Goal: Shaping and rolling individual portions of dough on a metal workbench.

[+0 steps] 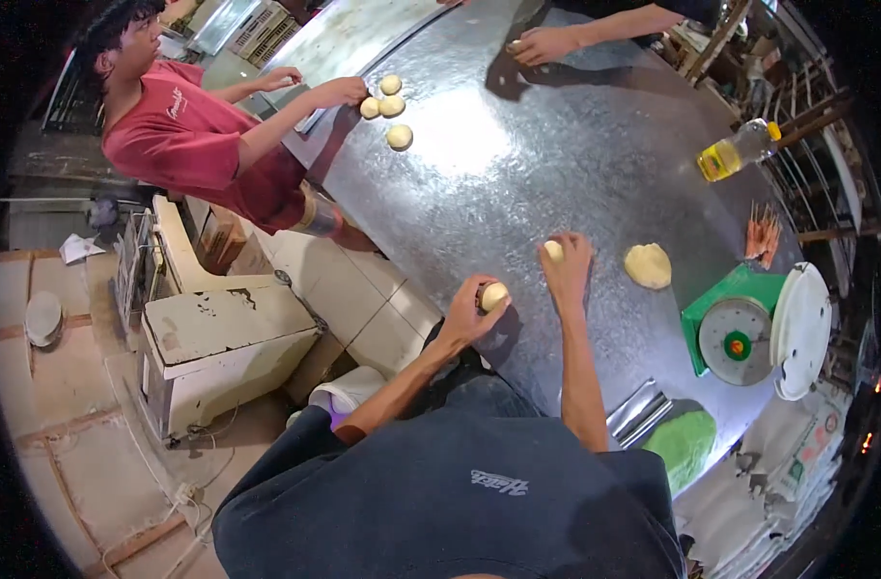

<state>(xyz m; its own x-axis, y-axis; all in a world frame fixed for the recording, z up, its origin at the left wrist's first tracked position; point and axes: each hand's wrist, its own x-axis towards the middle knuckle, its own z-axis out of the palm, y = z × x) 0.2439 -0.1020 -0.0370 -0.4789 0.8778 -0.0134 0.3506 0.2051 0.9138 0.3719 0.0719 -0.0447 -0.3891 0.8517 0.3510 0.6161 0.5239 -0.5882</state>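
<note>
My left hand (471, 314) is curled around a pale dough ball (495, 295) at the near edge of the metal table (440, 207). Farther right, my right hand (568, 262) cups a second dough ball (553, 251) against the tabletop, its fingers covering part of it. To the right of that hand lies a larger, flattened lump of dough (647, 266), touched by neither hand.
Several dough balls (399, 137) sit far left by a person in a red shirt (184, 135); another person's hand (545, 45) reaches in at the far side. Right: oil bottle (735, 152), bundled sticks (763, 238), green scale (737, 340), metal scraper (637, 413), green slab (682, 446).
</note>
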